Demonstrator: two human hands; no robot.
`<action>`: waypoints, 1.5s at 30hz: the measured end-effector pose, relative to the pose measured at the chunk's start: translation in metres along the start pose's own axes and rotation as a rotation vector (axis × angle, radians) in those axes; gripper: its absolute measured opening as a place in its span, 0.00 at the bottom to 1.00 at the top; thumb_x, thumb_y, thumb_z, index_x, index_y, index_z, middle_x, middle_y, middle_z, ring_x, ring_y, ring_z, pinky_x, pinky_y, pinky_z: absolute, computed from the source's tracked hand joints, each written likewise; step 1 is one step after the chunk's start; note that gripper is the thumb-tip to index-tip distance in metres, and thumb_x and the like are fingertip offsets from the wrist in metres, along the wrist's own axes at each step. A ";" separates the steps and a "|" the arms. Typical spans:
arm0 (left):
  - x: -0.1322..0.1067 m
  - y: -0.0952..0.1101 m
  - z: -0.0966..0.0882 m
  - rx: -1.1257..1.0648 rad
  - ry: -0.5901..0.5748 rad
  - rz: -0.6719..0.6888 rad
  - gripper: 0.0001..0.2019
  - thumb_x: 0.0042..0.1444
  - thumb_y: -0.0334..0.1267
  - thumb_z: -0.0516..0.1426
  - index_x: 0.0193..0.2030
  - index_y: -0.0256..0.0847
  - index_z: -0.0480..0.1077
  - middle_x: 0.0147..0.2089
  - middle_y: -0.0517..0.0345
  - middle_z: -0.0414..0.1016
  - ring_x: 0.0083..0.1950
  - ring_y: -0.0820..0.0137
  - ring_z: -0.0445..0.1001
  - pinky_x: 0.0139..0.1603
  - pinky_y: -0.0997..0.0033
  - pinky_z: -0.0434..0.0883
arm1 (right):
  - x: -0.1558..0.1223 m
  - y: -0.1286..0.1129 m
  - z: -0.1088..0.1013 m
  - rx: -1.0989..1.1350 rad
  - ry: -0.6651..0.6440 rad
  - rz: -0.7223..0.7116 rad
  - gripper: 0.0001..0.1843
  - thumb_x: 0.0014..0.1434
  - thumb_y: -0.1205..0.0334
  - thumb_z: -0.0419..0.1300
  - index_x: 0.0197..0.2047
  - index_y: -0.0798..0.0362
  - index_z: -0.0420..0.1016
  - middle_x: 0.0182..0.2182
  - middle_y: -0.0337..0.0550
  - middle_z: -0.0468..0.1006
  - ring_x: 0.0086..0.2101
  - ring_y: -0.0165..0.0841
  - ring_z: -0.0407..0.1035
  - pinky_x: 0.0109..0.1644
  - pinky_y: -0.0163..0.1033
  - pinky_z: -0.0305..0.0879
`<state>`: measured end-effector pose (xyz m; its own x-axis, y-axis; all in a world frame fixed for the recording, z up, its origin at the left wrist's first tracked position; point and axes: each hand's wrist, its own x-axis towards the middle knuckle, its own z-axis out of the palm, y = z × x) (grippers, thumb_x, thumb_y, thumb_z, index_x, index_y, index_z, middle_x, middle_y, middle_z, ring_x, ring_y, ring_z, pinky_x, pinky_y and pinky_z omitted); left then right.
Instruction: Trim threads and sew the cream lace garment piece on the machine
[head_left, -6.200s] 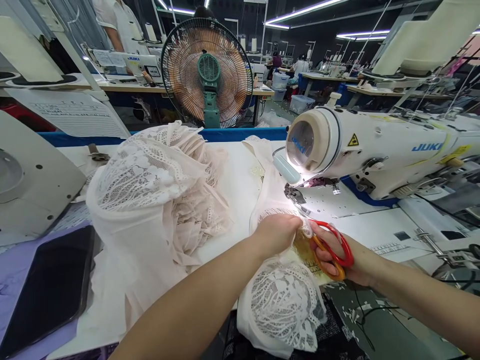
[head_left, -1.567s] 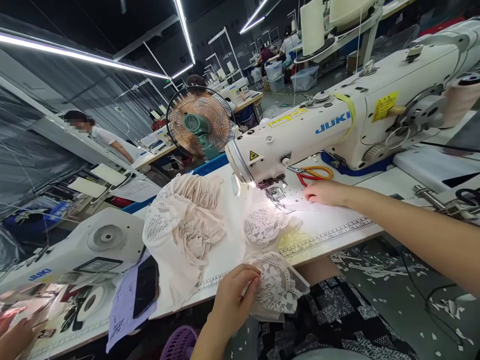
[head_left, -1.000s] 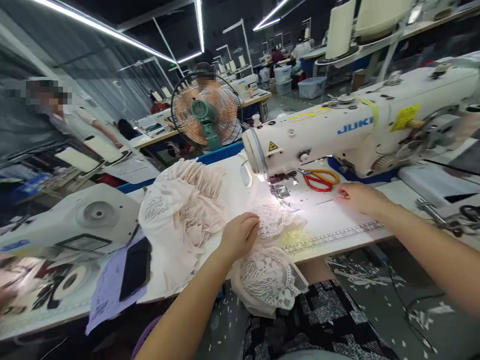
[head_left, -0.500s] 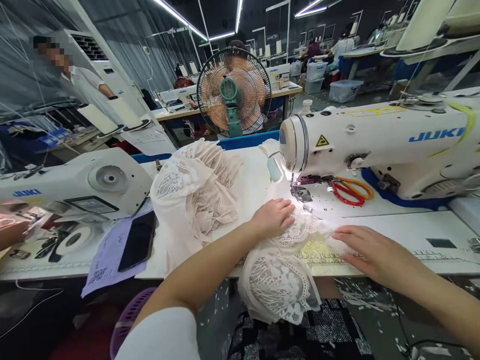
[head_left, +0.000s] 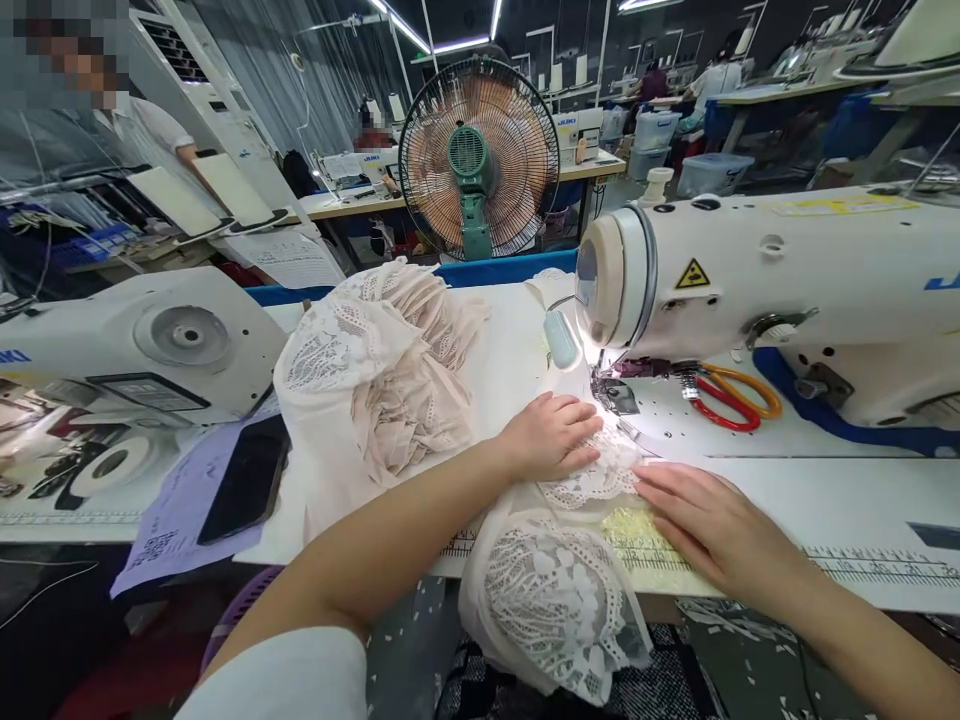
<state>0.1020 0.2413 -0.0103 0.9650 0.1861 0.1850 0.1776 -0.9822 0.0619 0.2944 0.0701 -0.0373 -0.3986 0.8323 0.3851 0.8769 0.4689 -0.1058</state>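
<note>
Hands (head_left: pixel 551 437) flat on openwork lace (head_left: pixel 592 478)

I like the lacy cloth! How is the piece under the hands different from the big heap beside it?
The lace piece lies flat under both hands and droops over the table edge; the lace heap sits bunched up, untouched. The piece is smaller; the heap is bigger. Both are pale cream lace.

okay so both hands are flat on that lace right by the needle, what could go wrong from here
The left hand lies close to the presser foot; its fingertips could slip under the needle. The lace piece hangs off the table edge, so its weight may drag the fabric off line. The scissors lie under the sewing machine arm beside the foot, where loose lace could snag.
</note>
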 end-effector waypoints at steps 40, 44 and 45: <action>0.018 -0.039 -0.002 -0.067 -0.115 -0.075 0.24 0.63 0.47 0.44 0.61 0.35 0.59 0.63 0.52 0.59 0.62 0.59 0.57 0.61 0.55 0.58 | 0.001 0.004 -0.006 0.051 -0.064 -0.023 0.20 0.63 0.64 0.49 0.59 0.54 0.60 0.57 0.49 0.65 0.56 0.41 0.58 0.53 0.50 0.66; 0.021 -0.056 -0.001 -0.059 -0.066 0.001 0.24 0.61 0.46 0.46 0.59 0.32 0.62 0.61 0.49 0.63 0.60 0.56 0.60 0.61 0.53 0.58 | 0.002 0.005 -0.008 0.063 -0.081 -0.044 0.21 0.63 0.65 0.48 0.59 0.56 0.59 0.57 0.51 0.65 0.57 0.40 0.57 0.54 0.51 0.65; 0.022 -0.060 -0.002 -0.054 -0.051 0.034 0.24 0.61 0.46 0.47 0.58 0.32 0.63 0.60 0.47 0.64 0.60 0.55 0.61 0.61 0.52 0.58 | 0.002 0.006 -0.008 0.071 -0.087 -0.041 0.21 0.63 0.65 0.48 0.59 0.56 0.59 0.57 0.51 0.65 0.57 0.40 0.57 0.54 0.51 0.65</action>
<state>0.1119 0.3046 -0.0084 0.9790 0.1502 0.1380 0.1356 -0.9847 0.1099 0.3008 0.0718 -0.0300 -0.4580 0.8331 0.3100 0.8394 0.5202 -0.1577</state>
